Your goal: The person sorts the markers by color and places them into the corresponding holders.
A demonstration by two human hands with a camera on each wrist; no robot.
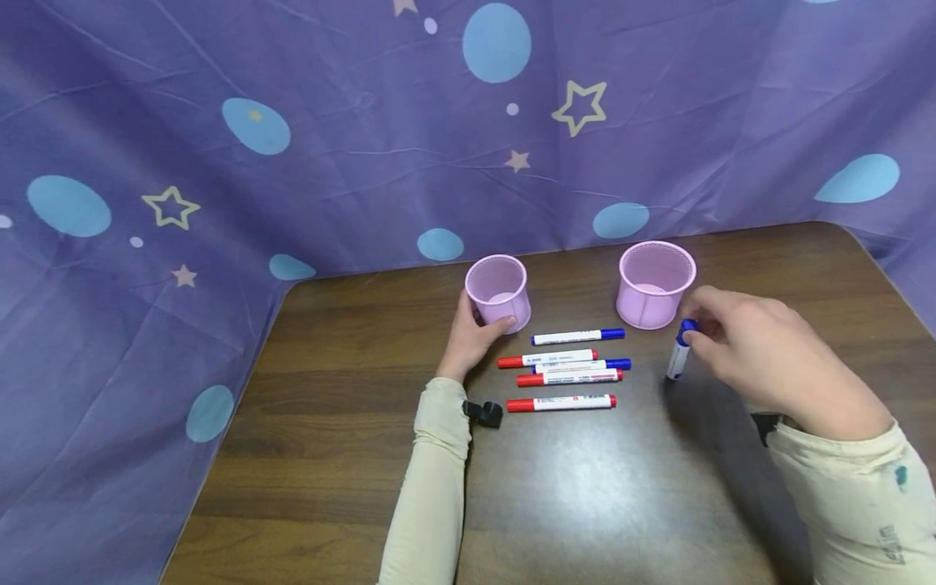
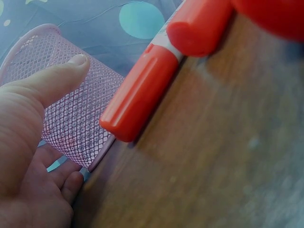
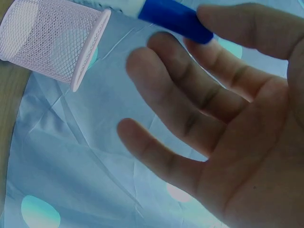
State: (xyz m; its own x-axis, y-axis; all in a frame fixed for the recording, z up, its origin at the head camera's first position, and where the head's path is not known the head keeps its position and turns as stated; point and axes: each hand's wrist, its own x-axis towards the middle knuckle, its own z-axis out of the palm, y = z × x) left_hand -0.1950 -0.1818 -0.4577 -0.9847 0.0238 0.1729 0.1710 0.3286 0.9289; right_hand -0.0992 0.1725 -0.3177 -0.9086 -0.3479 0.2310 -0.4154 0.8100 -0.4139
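Observation:
A small lilac mesh pen cup (image 1: 517,306) stands at the middle back of the table. My left hand (image 1: 468,340) grips it from the left, thumb against the near wall. The left wrist view shows the thumb lying on the mesh (image 2: 90,114) and fingers behind and beneath. To the right, my right hand (image 1: 775,349) pinches a blue-capped whiteboard marker (image 1: 679,359) by its capped end between thumb and forefinger. The marker hangs nearly upright, cap up, in front of a second lilac mesh pen cup (image 1: 647,308). Its other fingers are spread apart, free of the marker.
Between the cups and nearer me lie several markers, red ones (image 1: 561,403) and blue ones (image 1: 578,335), roughly parallel. Two overlap closely with a blue marker (image 1: 620,364). A purple patterned cloth (image 1: 380,162) hangs along the table's back and left edges.

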